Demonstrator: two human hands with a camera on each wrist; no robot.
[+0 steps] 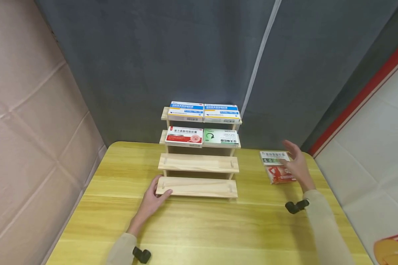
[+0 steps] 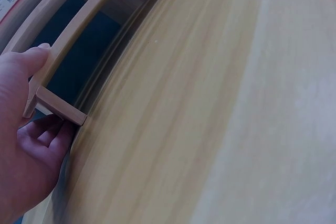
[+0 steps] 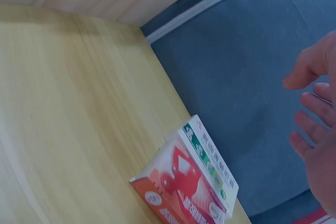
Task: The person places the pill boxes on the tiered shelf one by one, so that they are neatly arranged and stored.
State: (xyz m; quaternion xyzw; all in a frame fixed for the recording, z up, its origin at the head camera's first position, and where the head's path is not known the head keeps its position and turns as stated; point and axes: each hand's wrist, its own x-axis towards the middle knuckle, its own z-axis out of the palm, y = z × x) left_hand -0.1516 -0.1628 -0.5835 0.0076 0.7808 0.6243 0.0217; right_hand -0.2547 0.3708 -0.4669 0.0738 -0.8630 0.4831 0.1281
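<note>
A wooden stepped shelf [image 1: 199, 187] stands on the table. My left hand [image 1: 149, 204] grips the left end of its lowest step. In the left wrist view, the thumb of my left hand [image 2: 31, 166] lies along the board's edge, and the other fingers reach round by the end support. My right hand [image 1: 299, 169] is held above two medicine boxes on the right, with nothing in its grasp. One is a white-and-green box [image 1: 271, 155], the other a red box [image 1: 278, 176]. In the right wrist view, my right hand [image 3: 323, 124] is apart from both, its fingers loosely bent.
Two blue-and-white boxes [image 1: 186, 110] sit side by side on the top step. Below them are a red-and-white box [image 1: 184, 135] and a green-and-white box [image 1: 220, 137]. A dark curtain [image 1: 152, 55] hangs behind the wooden table [image 1: 199, 228].
</note>
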